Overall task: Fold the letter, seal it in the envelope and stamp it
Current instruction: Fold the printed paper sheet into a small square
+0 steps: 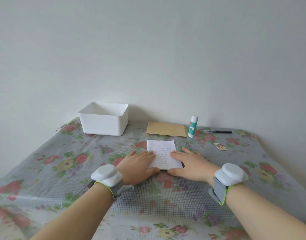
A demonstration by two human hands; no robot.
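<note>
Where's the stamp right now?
In the head view the stamp lies flat on the tablecloth to the right, beyond the right hand, nearer than the pen and glue stick.

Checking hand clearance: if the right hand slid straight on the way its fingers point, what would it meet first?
Probably the left hand, whose fingertips lie just across the letter both hands rest on; the right hand might narrowly miss them.

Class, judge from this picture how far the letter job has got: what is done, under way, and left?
Done: nothing yet. In hand: left hand and right hand lie flat on the letter, thumbs at its near edge; folding seems about to start. Left: envelope lying behind it, glue stick upright beside that, stamp lying loose.
</note>
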